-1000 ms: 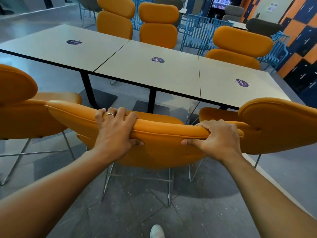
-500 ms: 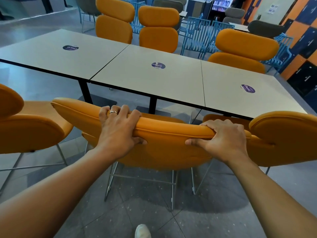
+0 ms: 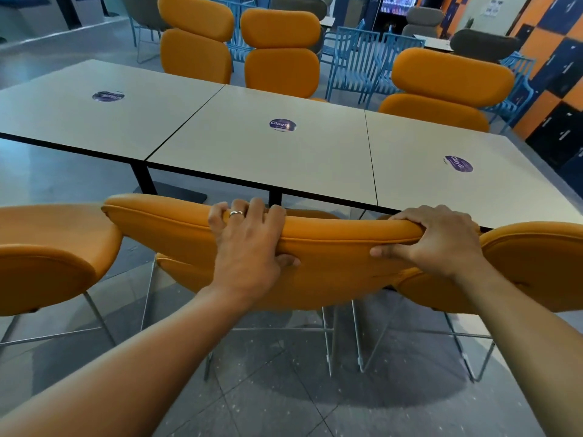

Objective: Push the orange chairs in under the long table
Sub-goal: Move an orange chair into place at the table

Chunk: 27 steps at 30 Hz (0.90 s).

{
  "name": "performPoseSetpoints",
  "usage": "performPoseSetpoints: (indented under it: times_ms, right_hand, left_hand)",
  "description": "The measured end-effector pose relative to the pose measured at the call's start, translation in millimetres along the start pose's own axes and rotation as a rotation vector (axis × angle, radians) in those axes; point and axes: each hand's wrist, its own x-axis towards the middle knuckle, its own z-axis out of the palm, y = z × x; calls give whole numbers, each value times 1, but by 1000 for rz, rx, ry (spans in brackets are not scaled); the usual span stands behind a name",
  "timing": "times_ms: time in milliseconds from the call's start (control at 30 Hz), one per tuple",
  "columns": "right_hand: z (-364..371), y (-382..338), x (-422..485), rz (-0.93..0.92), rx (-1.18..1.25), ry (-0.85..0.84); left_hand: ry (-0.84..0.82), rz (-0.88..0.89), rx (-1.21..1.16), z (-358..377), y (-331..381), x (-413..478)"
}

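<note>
Left grip (image 3: 249,247) and right grip (image 3: 438,244) clamp the orange chair (image 3: 331,260), set wide to steer it under the near edge of the counter (image 3: 252,152).

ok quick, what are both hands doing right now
Left hand: gripping the top edge of the middle orange padded chair's backrest.
Right hand: gripping the same backrest, near its right end.

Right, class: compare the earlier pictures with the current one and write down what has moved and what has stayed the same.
The middle orange padded chair has slid forward toward the long beige table; its backrest top now nearly meets the near table edge. Nothing was taken or released: the left hand and right hand still grip the backrest top. The table kept its place.
</note>
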Motion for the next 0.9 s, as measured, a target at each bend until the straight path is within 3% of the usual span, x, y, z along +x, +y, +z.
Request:
performPoseSetpoints:
  times_ms: [267,400,500,600,900]
  right_hand:
    - [0,15,4,-5,32,-11]
    - [1,12,-1,-11,25,-14]
    - [1,1,-7,22,-34,-52]
    - [8,-28,-15,10,-128,-125]
    - [20,-48,-34,-54,-69,7]
  left_hand:
    - [-99,5,28,-3,13,1]
    - [-244,-24,-59,-27,-14,11]
    - [-307,-64,48,-39,-44,6]
    - [-297,-55,63,-38,-51,-1]
    - [-224,-85,41,-43,-38,-27]
